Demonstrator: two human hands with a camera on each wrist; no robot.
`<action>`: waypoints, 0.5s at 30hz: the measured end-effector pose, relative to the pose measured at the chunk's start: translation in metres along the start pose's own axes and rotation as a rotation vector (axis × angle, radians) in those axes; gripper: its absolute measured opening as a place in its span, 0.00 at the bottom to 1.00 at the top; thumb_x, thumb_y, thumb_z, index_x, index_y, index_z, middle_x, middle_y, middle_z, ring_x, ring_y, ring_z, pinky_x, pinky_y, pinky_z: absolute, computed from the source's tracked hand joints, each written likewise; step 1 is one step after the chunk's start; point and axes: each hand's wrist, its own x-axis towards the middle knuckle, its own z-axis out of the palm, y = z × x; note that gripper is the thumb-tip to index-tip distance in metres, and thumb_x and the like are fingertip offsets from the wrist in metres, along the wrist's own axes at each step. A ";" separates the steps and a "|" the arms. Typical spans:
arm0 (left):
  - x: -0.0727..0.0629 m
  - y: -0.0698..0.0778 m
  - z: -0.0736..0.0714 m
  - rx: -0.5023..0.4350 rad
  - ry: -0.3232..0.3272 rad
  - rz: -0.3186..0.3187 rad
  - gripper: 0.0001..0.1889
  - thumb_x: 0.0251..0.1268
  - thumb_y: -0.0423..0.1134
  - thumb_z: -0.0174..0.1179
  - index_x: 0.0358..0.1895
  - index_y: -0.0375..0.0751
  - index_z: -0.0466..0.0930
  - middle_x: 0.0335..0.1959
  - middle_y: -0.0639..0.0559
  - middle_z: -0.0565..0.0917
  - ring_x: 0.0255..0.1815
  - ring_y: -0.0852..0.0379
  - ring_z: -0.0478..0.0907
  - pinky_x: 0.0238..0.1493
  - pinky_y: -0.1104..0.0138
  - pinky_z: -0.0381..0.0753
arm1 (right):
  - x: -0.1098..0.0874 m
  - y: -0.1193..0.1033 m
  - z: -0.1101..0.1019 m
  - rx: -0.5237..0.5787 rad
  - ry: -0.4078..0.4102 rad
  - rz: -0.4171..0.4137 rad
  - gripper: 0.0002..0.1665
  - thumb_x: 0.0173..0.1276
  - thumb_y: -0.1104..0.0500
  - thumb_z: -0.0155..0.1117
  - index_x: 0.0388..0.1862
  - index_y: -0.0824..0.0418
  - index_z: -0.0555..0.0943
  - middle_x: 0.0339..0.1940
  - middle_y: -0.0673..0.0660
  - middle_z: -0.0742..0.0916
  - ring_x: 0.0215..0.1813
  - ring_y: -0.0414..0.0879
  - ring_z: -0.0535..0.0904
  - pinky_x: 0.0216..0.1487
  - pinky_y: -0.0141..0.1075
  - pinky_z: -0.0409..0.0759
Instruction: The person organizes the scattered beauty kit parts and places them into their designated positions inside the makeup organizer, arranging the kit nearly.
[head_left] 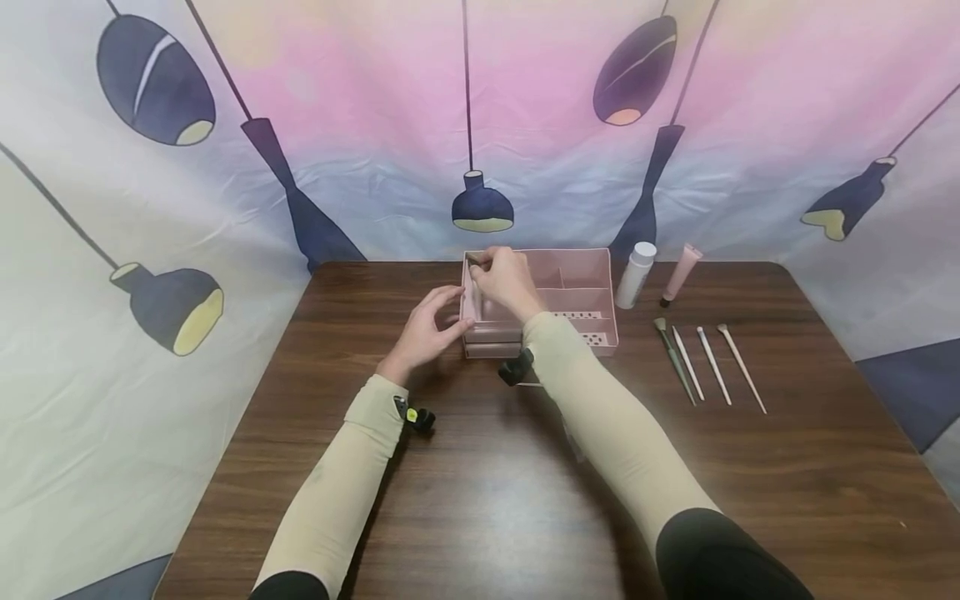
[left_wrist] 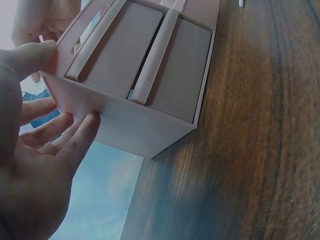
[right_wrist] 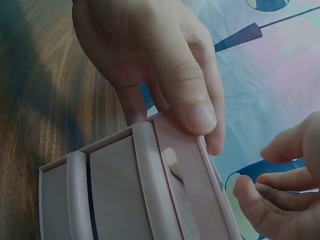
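Observation:
A pink desk organizer (head_left: 587,271) with divided upper compartments and two front drawers stands at the table's far edge. My left hand (head_left: 426,333) steadies it; in the left wrist view the fingertips touch its side wall and the thumb rests at the upper front corner. Over the left compartment my right hand (head_left: 510,282) reaches in with bent fingers. In the right wrist view its thumb and fingertips (right_wrist: 246,192) stand apart, with no held thing visible between them. A small beige piece (right_wrist: 175,171) shows through the organizer's front slot; most of it is hidden.
Right of the organizer stand a white-capped bottle (head_left: 636,277) and a pink tube (head_left: 681,277). Nearer lie a green-handled makeup brush (head_left: 678,367), two slim white sticks (head_left: 714,367) and a pale-handled brush (head_left: 742,367). A thin white stick (head_left: 530,384) lies before the organizer, partly hidden.

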 end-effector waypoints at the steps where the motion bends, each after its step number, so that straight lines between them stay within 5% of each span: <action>1: 0.000 0.000 0.001 0.002 0.000 -0.002 0.30 0.62 0.37 0.67 0.67 0.34 0.69 0.66 0.39 0.69 0.66 0.41 0.70 0.59 0.55 0.82 | 0.000 0.001 0.000 -0.006 0.004 -0.007 0.19 0.69 0.53 0.62 0.56 0.57 0.82 0.42 0.52 0.88 0.46 0.48 0.81 0.49 0.39 0.83; 5: -0.002 0.006 0.002 -0.007 0.004 -0.007 0.30 0.62 0.35 0.66 0.67 0.30 0.68 0.66 0.36 0.69 0.66 0.38 0.70 0.60 0.50 0.81 | -0.003 0.002 -0.002 -0.010 0.012 -0.024 0.19 0.68 0.52 0.63 0.55 0.57 0.83 0.42 0.52 0.88 0.45 0.48 0.81 0.48 0.38 0.83; 9: -0.005 0.027 -0.001 -0.017 -0.007 -0.007 0.30 0.62 0.32 0.65 0.66 0.25 0.67 0.65 0.31 0.69 0.65 0.35 0.70 0.59 0.46 0.80 | -0.007 0.004 -0.005 0.008 0.013 -0.038 0.19 0.67 0.52 0.63 0.55 0.58 0.83 0.42 0.53 0.87 0.44 0.47 0.81 0.48 0.37 0.83; 15: -0.006 0.044 -0.006 -0.029 -0.014 -0.017 0.29 0.63 0.30 0.64 0.65 0.22 0.67 0.64 0.29 0.69 0.64 0.36 0.70 0.59 0.52 0.81 | -0.012 0.008 -0.011 0.036 0.015 -0.054 0.19 0.66 0.52 0.64 0.54 0.58 0.82 0.42 0.52 0.87 0.43 0.46 0.81 0.46 0.36 0.83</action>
